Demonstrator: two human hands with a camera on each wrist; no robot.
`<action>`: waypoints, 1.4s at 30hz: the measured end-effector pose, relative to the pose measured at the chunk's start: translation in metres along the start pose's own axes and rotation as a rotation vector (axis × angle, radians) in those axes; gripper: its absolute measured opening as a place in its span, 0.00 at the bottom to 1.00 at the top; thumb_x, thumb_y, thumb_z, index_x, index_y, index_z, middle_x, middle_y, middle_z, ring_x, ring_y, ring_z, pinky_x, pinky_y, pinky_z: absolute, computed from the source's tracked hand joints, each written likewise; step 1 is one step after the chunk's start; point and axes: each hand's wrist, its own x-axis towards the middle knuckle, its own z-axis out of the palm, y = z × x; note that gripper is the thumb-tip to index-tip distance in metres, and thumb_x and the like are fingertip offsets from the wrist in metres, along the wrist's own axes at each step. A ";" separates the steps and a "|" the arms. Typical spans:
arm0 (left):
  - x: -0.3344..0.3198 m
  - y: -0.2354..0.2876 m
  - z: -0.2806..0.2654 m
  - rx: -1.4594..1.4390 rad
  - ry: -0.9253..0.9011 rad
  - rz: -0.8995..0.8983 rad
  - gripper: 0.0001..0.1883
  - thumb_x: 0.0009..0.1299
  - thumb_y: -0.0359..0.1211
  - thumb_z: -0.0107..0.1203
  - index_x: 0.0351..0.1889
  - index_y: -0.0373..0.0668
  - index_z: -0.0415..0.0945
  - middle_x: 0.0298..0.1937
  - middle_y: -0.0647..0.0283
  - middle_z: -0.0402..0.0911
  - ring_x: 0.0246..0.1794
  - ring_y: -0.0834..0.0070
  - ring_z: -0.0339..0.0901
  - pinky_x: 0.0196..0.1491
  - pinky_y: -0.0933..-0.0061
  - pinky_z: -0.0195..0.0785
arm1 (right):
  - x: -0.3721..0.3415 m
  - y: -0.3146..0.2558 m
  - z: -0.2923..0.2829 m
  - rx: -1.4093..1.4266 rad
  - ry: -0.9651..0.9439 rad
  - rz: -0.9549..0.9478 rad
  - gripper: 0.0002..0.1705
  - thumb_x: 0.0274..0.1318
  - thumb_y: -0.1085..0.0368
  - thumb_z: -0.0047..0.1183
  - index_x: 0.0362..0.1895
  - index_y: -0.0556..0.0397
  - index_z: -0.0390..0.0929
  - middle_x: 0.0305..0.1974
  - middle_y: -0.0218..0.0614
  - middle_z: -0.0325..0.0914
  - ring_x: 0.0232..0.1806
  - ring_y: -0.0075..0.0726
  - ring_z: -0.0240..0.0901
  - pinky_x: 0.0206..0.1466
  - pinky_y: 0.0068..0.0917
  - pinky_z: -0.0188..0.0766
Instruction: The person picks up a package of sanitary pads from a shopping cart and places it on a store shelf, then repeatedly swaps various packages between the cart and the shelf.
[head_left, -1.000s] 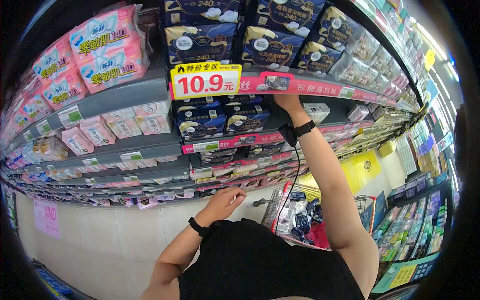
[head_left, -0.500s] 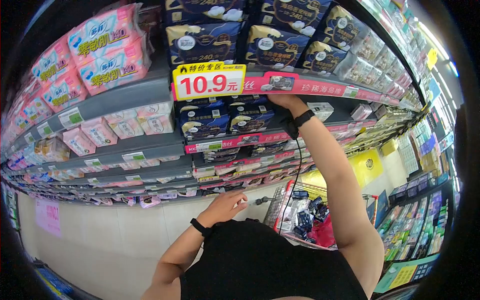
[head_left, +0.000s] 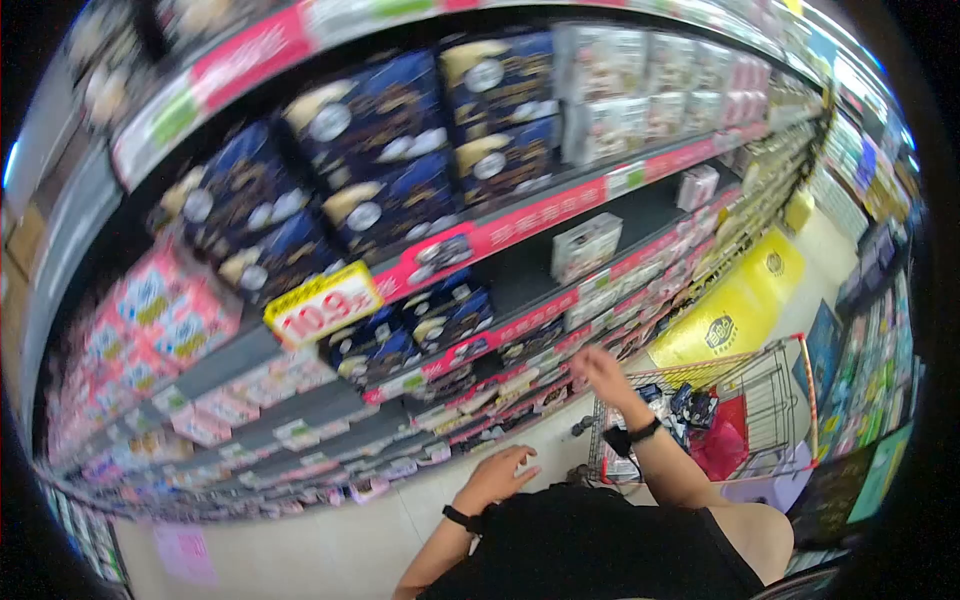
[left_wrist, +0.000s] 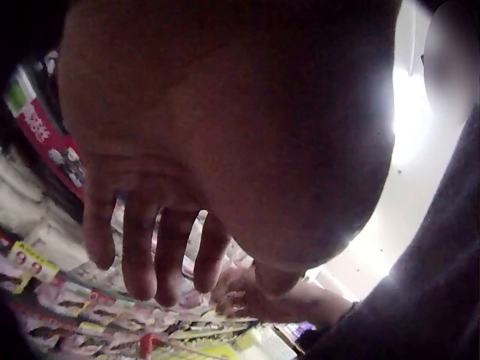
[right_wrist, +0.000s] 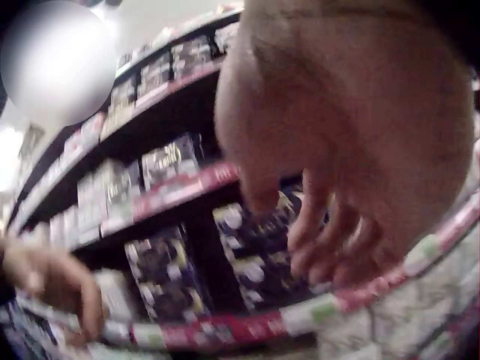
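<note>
My right hand [head_left: 603, 378] is in the air in front of the lower shelves, near the left end of a wire shopping cart [head_left: 812, 415]. Its fingers hang loosely bent with nothing in them, as the right wrist view also shows. Low in front of the black top is my left hand [head_left: 497, 476], empty, its fingers relaxed and slightly spread in the left wrist view. Dark blue packs [head_left: 690, 405] and a red bag [head_left: 722, 440] lie in the cart. More dark blue pads packs [head_left: 385, 205] stand stacked on the shelf above.
A yellow price sign [head_left: 322, 308] reading 10.9 hangs on the shelf edge. Pink packs [head_left: 155, 310] fill the shelf at left. A lone white box [head_left: 587, 248] stands on the lower shelf. Yellow floor mats [head_left: 735, 300] lie beyond the cart; another display [head_left: 885, 390] lines the right.
My right hand has come out from the shelf beneath the pink strip, down and back toward the cart, empty. The head view has swung right and tilted. My left hand stays low, empty.
</note>
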 end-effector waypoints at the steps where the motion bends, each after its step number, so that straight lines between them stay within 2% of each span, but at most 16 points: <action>1: 0.006 0.004 0.003 -0.021 -0.039 0.020 0.22 0.74 0.49 0.58 0.56 0.45 0.77 0.43 0.56 0.83 0.44 0.58 0.82 0.48 0.60 0.74 | -0.031 0.044 -0.009 -0.305 -0.039 -0.039 0.15 0.66 0.57 0.57 0.42 0.58 0.79 0.38 0.38 0.80 0.39 0.37 0.78 0.47 0.36 0.75; 3: 0.022 0.015 0.011 0.000 -0.147 0.056 0.22 0.73 0.49 0.59 0.57 0.45 0.76 0.43 0.56 0.83 0.45 0.58 0.81 0.48 0.61 0.74 | -0.109 0.118 -0.026 -0.921 -0.429 0.093 0.22 0.62 0.51 0.59 0.48 0.58 0.81 0.42 0.47 0.83 0.44 0.47 0.81 0.50 0.43 0.76; 5: 0.041 0.025 0.021 0.048 -0.256 0.094 0.23 0.73 0.49 0.60 0.57 0.45 0.76 0.44 0.55 0.83 0.45 0.58 0.81 0.48 0.60 0.74 | -0.162 0.104 -0.039 -0.983 -0.930 0.577 0.27 0.59 0.48 0.59 0.52 0.57 0.83 0.48 0.51 0.85 0.50 0.54 0.82 0.52 0.47 0.75; 7: 0.065 0.034 0.038 0.092 -0.341 0.153 0.23 0.72 0.48 0.61 0.57 0.45 0.76 0.45 0.54 0.83 0.47 0.56 0.81 0.49 0.58 0.74 | -0.193 0.140 -0.037 -0.794 -1.020 0.574 0.26 0.58 0.49 0.60 0.48 0.58 0.85 0.50 0.54 0.84 0.51 0.60 0.81 0.52 0.51 0.76; 9: 0.092 0.046 0.054 0.205 -0.407 0.232 0.23 0.72 0.48 0.61 0.58 0.45 0.76 0.46 0.53 0.83 0.48 0.56 0.81 0.50 0.57 0.74 | -0.198 0.105 -0.038 -0.729 -0.837 0.551 0.23 0.60 0.50 0.56 0.51 0.54 0.81 0.49 0.51 0.84 0.53 0.59 0.81 0.54 0.51 0.78; 14: 0.155 0.109 0.109 0.257 -0.591 0.425 0.23 0.72 0.45 0.61 0.58 0.41 0.76 0.47 0.51 0.82 0.49 0.53 0.80 0.52 0.56 0.73 | -0.212 0.159 -0.042 -0.581 -0.332 0.314 0.28 0.61 0.45 0.59 0.52 0.56 0.78 0.43 0.54 0.84 0.48 0.64 0.81 0.52 0.54 0.77; 17: 0.179 0.154 0.141 0.275 -0.708 0.490 0.22 0.72 0.45 0.61 0.57 0.41 0.76 0.47 0.52 0.81 0.50 0.52 0.79 0.52 0.55 0.72 | -0.218 0.147 -0.080 -0.510 -0.243 0.522 0.27 0.59 0.46 0.59 0.51 0.57 0.79 0.43 0.53 0.85 0.47 0.64 0.81 0.52 0.54 0.77; 22: 0.192 0.186 0.174 0.252 -0.838 0.402 0.24 0.72 0.45 0.60 0.59 0.41 0.75 0.51 0.51 0.82 0.53 0.52 0.79 0.55 0.54 0.70 | -0.245 0.225 -0.137 -0.510 -0.359 0.676 0.30 0.57 0.44 0.62 0.51 0.57 0.84 0.49 0.53 0.84 0.54 0.60 0.80 0.55 0.50 0.78; 24: 0.187 0.182 0.191 0.180 -0.861 0.332 0.24 0.72 0.46 0.60 0.59 0.40 0.75 0.53 0.49 0.82 0.55 0.49 0.79 0.57 0.53 0.70 | -0.276 0.295 -0.137 -0.848 -0.066 0.640 0.25 0.47 0.48 0.69 0.44 0.54 0.86 0.52 0.46 0.79 0.56 0.53 0.76 0.48 0.51 0.79; 26: 0.184 0.184 0.189 0.262 -0.885 0.305 0.24 0.71 0.46 0.61 0.57 0.39 0.76 0.49 0.48 0.83 0.53 0.48 0.79 0.55 0.53 0.71 | -0.300 0.320 -0.156 -1.008 0.141 0.792 0.39 0.37 0.53 0.76 0.55 0.53 0.77 0.53 0.42 0.76 0.59 0.52 0.73 0.49 0.51 0.78; 29: 0.187 0.182 0.180 0.307 -0.885 0.205 0.23 0.70 0.45 0.62 0.55 0.39 0.77 0.45 0.48 0.83 0.50 0.48 0.80 0.53 0.52 0.72 | -0.321 0.338 -0.199 -0.570 -0.291 1.292 0.49 0.43 0.51 0.76 0.70 0.49 0.69 0.68 0.43 0.73 0.68 0.56 0.69 0.54 0.55 0.80; 31: 0.190 0.179 0.178 0.331 -0.834 0.161 0.22 0.70 0.45 0.63 0.54 0.40 0.78 0.46 0.49 0.83 0.49 0.49 0.81 0.51 0.53 0.72 | -0.334 0.382 -0.215 -0.403 -0.350 1.229 0.57 0.35 0.46 0.79 0.72 0.48 0.69 0.64 0.44 0.78 0.60 0.53 0.78 0.58 0.50 0.78; 32: 0.193 0.179 0.177 0.317 -0.817 0.131 0.22 0.70 0.44 0.63 0.55 0.40 0.77 0.47 0.50 0.83 0.49 0.50 0.81 0.51 0.53 0.72 | -0.326 0.394 -0.223 -0.337 -0.514 1.233 0.50 0.35 0.48 0.77 0.66 0.50 0.76 0.58 0.45 0.82 0.57 0.48 0.82 0.56 0.47 0.79; 35: 0.202 0.184 0.181 0.325 -0.776 0.098 0.22 0.70 0.44 0.63 0.55 0.40 0.77 0.47 0.51 0.83 0.49 0.52 0.81 0.51 0.54 0.72 | -0.326 0.373 -0.228 -0.293 -0.141 1.115 0.40 0.41 0.51 0.70 0.61 0.51 0.80 0.57 0.47 0.83 0.59 0.49 0.80 0.60 0.44 0.76; 39: 0.205 0.186 0.188 0.283 -0.765 0.163 0.21 0.71 0.42 0.62 0.55 0.39 0.77 0.47 0.51 0.83 0.49 0.52 0.80 0.52 0.55 0.72 | -0.316 0.348 -0.245 0.073 -0.137 1.114 0.55 0.41 0.47 0.65 0.74 0.60 0.64 0.74 0.51 0.63 0.71 0.48 0.64 0.69 0.41 0.65; 42: 0.201 0.189 0.193 0.190 -0.671 0.126 0.26 0.70 0.40 0.63 0.63 0.39 0.72 0.49 0.52 0.81 0.48 0.54 0.80 0.52 0.57 0.72 | -0.296 0.307 -0.237 0.476 -0.089 0.994 0.48 0.44 0.49 0.63 0.69 0.59 0.69 0.67 0.43 0.70 0.65 0.42 0.68 0.66 0.37 0.65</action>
